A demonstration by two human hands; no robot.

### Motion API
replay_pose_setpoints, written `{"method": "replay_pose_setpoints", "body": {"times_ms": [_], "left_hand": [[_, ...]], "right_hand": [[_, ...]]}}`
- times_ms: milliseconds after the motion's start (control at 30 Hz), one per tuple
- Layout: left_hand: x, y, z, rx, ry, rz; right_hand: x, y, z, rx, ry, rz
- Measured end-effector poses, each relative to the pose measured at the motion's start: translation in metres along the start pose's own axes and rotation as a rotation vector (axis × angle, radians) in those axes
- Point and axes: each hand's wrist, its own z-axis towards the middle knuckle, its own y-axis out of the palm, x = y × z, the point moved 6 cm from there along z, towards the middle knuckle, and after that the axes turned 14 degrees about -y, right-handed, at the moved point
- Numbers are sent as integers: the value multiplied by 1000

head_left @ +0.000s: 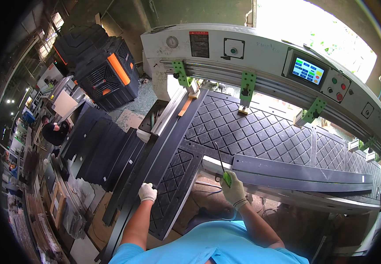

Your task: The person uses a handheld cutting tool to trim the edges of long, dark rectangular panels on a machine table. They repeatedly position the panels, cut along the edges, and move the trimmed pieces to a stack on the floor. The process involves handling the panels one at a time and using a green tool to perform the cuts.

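My left hand (147, 192), in a white knit glove, has its fingers curled at the edge of a long dark strip (166, 147) that runs away from me on the left. In my gloved right hand (233, 190) is a screwdriver (227, 177) with a green handle; its thin dark shaft points up and away. The shaft is over the black grooved bed (252, 132) of a machine. Close to the right hand, a pair of long dark flat strips (300, 176) lies along the bed's front edge. An orange-brown piece (185, 107) rests at the far end of the left strip.
The white machine beam (260, 48) spans the back with green clamp brackets (247, 86), a lit touchscreen (307, 70) and push buttons (340, 88). Stacked dark panels (98, 145) stand at left, near a black-and-orange cabinet (104, 72). Another person (55, 132) is farther left.
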Motion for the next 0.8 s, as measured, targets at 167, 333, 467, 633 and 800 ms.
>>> {"method": "replay_pose_setpoints", "body": {"times_ms": [167, 333, 467, 633, 800], "left_hand": [[0, 2, 2, 0, 8, 4], [-2, 2, 2, 6, 5, 6], [1, -1, -3, 19, 26, -1], [2, 1, -3, 13, 35, 15], [-2, 4, -1, 10, 7, -7]], "right_hand": [[-13, 4, 11, -12, -73, 43], [-22, 10, 15, -10, -123, 39], [-24, 7, 17, 13, -96, 14], [-22, 9, 15, 44, -122, -5], [-22, 6, 17, 49, -145, -40]]}}
